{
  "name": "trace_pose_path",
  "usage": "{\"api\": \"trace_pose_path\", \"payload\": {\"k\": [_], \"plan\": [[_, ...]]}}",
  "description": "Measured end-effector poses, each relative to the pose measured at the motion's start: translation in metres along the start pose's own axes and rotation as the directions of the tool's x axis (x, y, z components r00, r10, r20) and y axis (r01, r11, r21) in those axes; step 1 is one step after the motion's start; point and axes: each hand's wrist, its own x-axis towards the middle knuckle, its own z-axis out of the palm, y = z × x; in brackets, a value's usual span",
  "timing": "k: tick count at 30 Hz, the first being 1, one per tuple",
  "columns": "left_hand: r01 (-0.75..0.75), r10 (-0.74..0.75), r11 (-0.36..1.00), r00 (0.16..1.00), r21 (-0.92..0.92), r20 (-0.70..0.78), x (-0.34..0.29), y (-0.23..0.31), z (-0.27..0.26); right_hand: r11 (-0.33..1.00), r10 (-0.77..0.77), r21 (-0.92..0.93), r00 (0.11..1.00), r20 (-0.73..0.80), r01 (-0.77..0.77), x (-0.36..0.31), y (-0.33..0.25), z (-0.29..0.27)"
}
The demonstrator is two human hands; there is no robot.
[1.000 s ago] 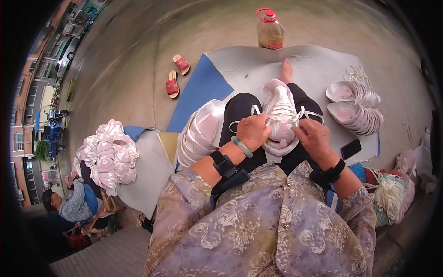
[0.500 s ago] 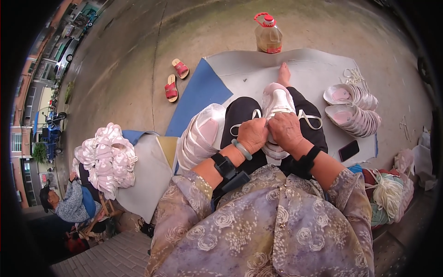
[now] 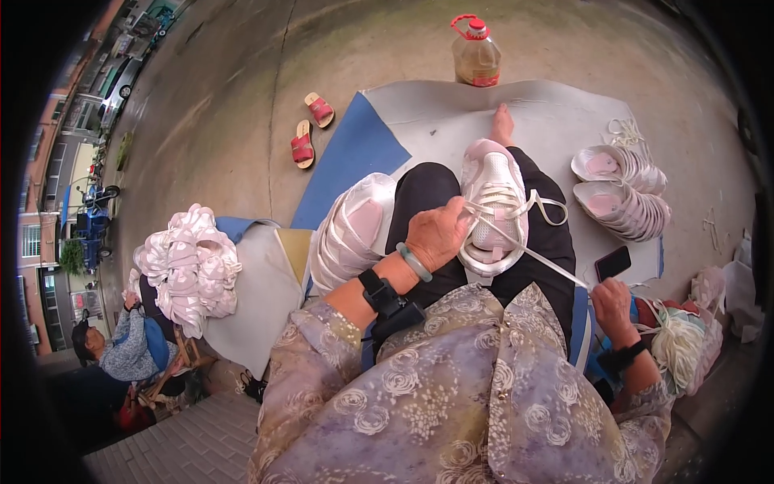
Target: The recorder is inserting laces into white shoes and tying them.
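Observation:
A pale pink and white sneaker (image 3: pixel 493 173) rests between my thighs, its toe pointing away from me. White laces loop over its top. My left hand (image 3: pixel 438 232) is closed at the shoe's left edge, pinching a shoelace. Out to the right, my right hand (image 3: pixel 612 305) is closed on the end of a white shoelace (image 3: pixel 556 266), which runs taut from the shoe down to it. A free loop of lace lies on the dark trousers at the shoe's right. Left of my leg stands a stack of pink and white shoe uppers (image 3: pixel 357 230).
Nested shoe uppers (image 3: pixel 622 211) lie on the right of the grey sheet (image 3: pixel 556 105), near a phone (image 3: pixel 613 264). A lace bundle (image 3: pixel 679 343) is by my right arm. Beyond are a large bottle (image 3: pixel 476 56) and red slippers (image 3: pixel 302 145). Another person (image 3: pixel 133 347) sits left behind piled shoes (image 3: pixel 189 270).
My right hand has moved from the shoe down and right, drawing a lace out straight. My left hand has shifted slightly left and stays at the shoe, whose top is now uncovered.

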Motion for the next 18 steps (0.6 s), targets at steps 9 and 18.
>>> {"api": "trace_pose_path", "payload": {"k": [9, 18], "plan": [[0.086, -0.091, 0.988, 0.995, 0.129, 0.035, 0.025, -0.012, 0.000, 0.993, -0.051, 0.102, 0.996, -0.077, 0.058, 0.081, -0.051, -0.003], [-0.003, 0.013, 0.997, 0.989, 0.071, -0.145, 0.033, -0.017, 0.008, 0.989, -0.140, 0.047, 0.989, 0.037, 0.138, 0.128, -0.083, 0.045]]}}
